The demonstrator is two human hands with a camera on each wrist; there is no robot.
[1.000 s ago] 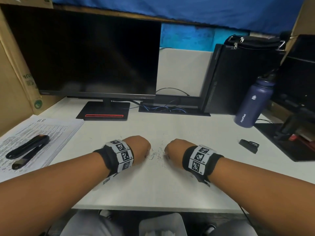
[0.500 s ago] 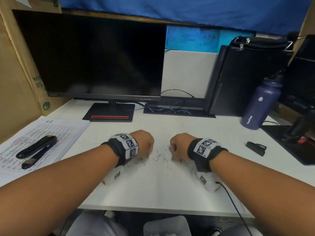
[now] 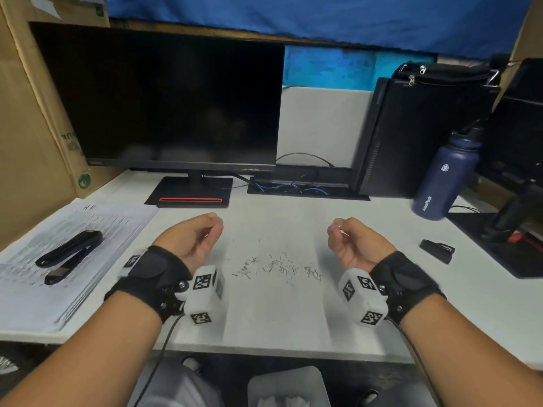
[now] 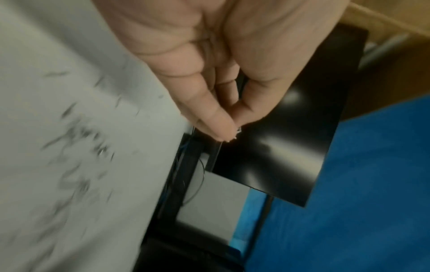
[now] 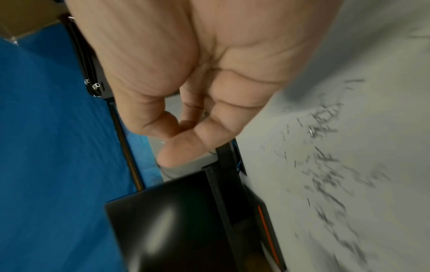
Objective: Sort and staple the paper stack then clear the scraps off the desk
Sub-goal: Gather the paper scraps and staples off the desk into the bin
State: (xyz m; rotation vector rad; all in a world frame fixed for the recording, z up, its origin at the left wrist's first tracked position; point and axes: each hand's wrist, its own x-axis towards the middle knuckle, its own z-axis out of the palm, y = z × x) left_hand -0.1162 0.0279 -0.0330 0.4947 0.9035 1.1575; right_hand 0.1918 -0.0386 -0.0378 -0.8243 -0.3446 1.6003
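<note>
A scatter of loose bent staple scraps (image 3: pixel 276 267) lies on the white desk (image 3: pixel 264 324), blurred in the left wrist view (image 4: pixel 76 139) and in the right wrist view (image 5: pixel 330 165). My left hand (image 3: pixel 216 223) hovers left of the pile, palm turned inward, its thumb and fingers pinching a few tiny staple scraps (image 4: pixel 235 134). My right hand (image 3: pixel 335 226) hovers right of the pile with fingers curled in, and a thin staple scrap (image 3: pixel 343 231) shows at its fingertips (image 5: pixel 184 150). A printed paper stack (image 3: pixel 97 227) lies at the left with a black stapler (image 3: pixel 69 249) on top.
A dark monitor (image 3: pixel 164 101) on its stand, a black PC tower (image 3: pixel 423 136) and a navy bottle (image 3: pixel 446 177) line the back. A small black item (image 3: pixel 437 250) lies at the right beside a black mat (image 3: pixel 499 248). A white bin (image 3: pixel 288 386) stands under the desk's front edge.
Both hands were knuckles-up fists resting close together at the scraps. They have lifted, moved apart and turned palms inward, which uncovers the pile.
</note>
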